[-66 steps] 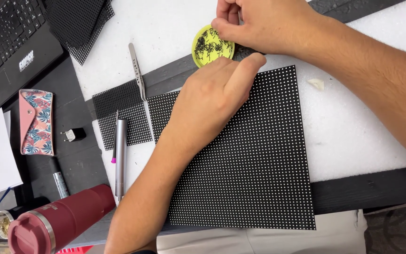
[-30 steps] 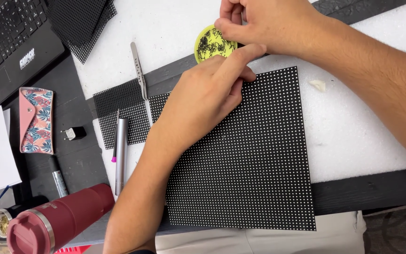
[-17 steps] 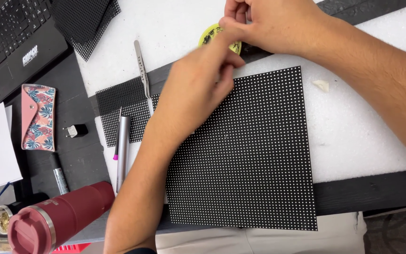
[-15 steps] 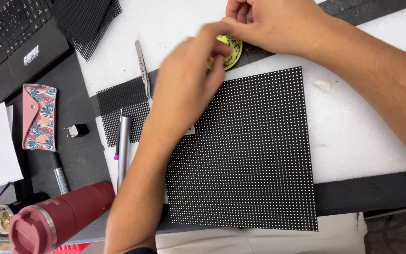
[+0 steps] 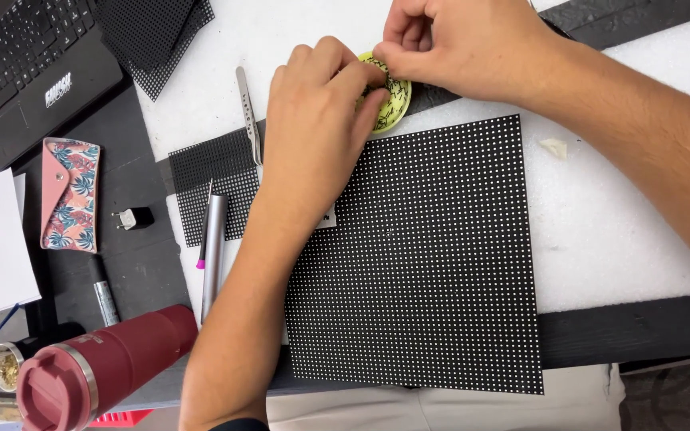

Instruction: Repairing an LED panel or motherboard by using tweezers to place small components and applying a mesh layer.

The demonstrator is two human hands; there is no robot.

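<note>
So the little round dish (image 5: 394, 102) is yellow-green, shallow, with a bunch of tiny dark bits scattered inside it. It sits toward the far edge of the white foam sheet (image 5: 616, 207) on the desk, just past the far edge of the big black dotted panel (image 5: 433, 263); whether it actually touches the panel I can't tell.

Both hands are on it. The left hand (image 5: 313, 136) reaches up over the panel, fingers curled down onto the near side of the dish, covering about half of it. Can't tell if it's actually pinching one of the bits or just steadying the rim. The right hand (image 5: 461, 48) comes in from the far right, thumb and forefinger pressed together right at the dish's far rim, a tight pinch, but what's between them is hidden.

Just left of the left hand lie metal tweezers (image 5: 248, 113) on a smaller dotted strip (image 5: 209, 179), and a silver pen (image 5: 213, 247) nearer the foam's left edge. A red tumbler (image 5: 97, 367) lies at the near left corner.
</note>
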